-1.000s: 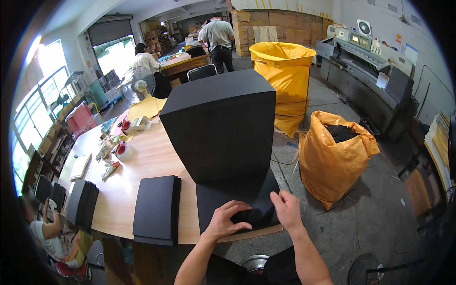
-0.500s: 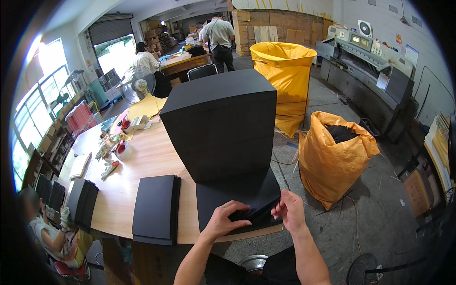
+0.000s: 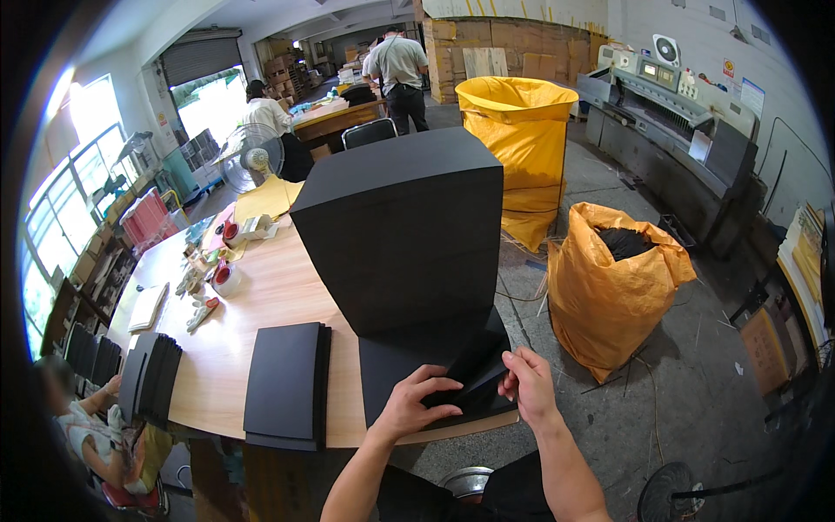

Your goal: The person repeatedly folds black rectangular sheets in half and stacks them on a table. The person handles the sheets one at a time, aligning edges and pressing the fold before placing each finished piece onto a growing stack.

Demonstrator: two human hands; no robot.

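Note:
A low pile of black sheets (image 3: 400, 357) lies at the near edge of the table, in front of a tall black stack (image 3: 400, 235). My right hand (image 3: 529, 383) pinches the lifted right corner of the top sheets between thumb and fingers. The sheets bow upward, with a dark gap under them. At the near side of the pile, my left hand (image 3: 417, 402) is curled round the bent sheets, thumb below and fingers above. Some of its fingertips are hidden. Left of the pile lies a smaller stack of black sheets (image 3: 283, 378).
Tape rolls (image 3: 226, 277) and a glove (image 3: 202, 313) lie on the wooden table (image 3: 217, 383). A filled orange sack (image 3: 609, 304) and a tall yellow bag (image 3: 513, 157) stand on the right. A seated person (image 3: 96, 435) handles black stacks at the left; a fan (image 3: 252, 157) stands behind.
My right hand has drawn the sheets' corner slightly up and to the left, so they curve more. My left hand stays nearly in place. The seated person's hands have moved.

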